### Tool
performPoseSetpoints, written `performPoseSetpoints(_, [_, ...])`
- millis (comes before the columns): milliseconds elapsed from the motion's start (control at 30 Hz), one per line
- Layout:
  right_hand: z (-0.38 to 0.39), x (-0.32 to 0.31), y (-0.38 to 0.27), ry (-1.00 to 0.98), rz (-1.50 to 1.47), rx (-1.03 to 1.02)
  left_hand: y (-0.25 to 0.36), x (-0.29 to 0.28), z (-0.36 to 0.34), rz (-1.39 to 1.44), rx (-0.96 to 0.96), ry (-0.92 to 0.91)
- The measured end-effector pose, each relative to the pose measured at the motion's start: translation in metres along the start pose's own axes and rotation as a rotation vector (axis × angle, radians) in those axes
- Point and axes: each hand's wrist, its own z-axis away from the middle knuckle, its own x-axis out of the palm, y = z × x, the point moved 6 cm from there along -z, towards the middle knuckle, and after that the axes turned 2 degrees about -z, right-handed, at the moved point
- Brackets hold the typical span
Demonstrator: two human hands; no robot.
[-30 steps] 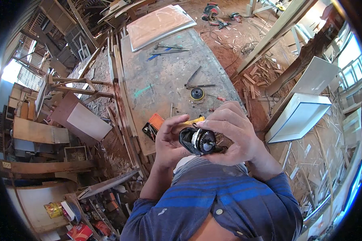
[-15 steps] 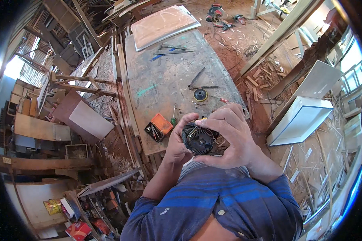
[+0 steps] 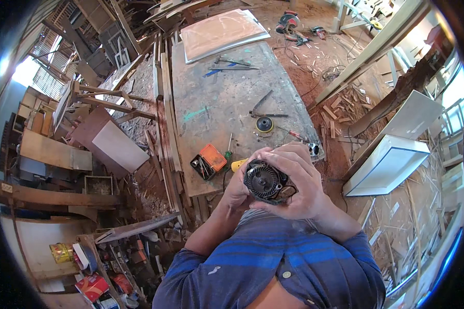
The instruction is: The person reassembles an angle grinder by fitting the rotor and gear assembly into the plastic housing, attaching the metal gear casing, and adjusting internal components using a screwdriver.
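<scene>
Right hand (image 3: pixel 305 183) curling fingers round tool (image 3: pixel 271 186); left hand (image 3: pixel 237 190) clasping its other side, fingers partly hidden. Tool sitting between palms, ridged wheel (image 3: pixel 263 178) showing. Beyond fingertips, disc (image 3: pixel 264 124) lying on bench (image 3: pixel 237 95); left of fingers, orange case (image 3: pixel 213 156) lying open, screwdriver (image 3: pixel 228 153) beside it.

We log a woodworking workshop: stained workbench (image 3: pixel 232 92) bearing an orange tool case (image 3: pixel 213 157), wood offcuts (image 3: pixel 331 112) strewn over the reddish floor (image 3: pixel 304 67), long planks (image 3: pixel 168 110) alongside, red power tool (image 3: pixel 290 20) on the ground.
</scene>
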Motion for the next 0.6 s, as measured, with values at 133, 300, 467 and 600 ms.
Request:
performPoseSetpoints(133, [0.011,0.006,0.005,0.056,-0.067,0.015,-0.009,-0.01,0.003,-0.002,-0.07,-0.029])
performPoseSetpoints(300, [0.016,0.005,0.004,0.107,-0.1,-0.003,-0.004,0.004,0.008,-0.051,0.037,-0.127])
performPoseSetpoints(467, [0.018,0.002,0.001,0.107,-0.082,-0.003,-0.005,0.009,0.01,-0.051,0.029,-0.249])
performPoseSetpoints(600, [0.018,0.0,-0.003,0.116,-0.03,-0.014,0.0,0.037,0.014,0.25,0.007,-0.334])
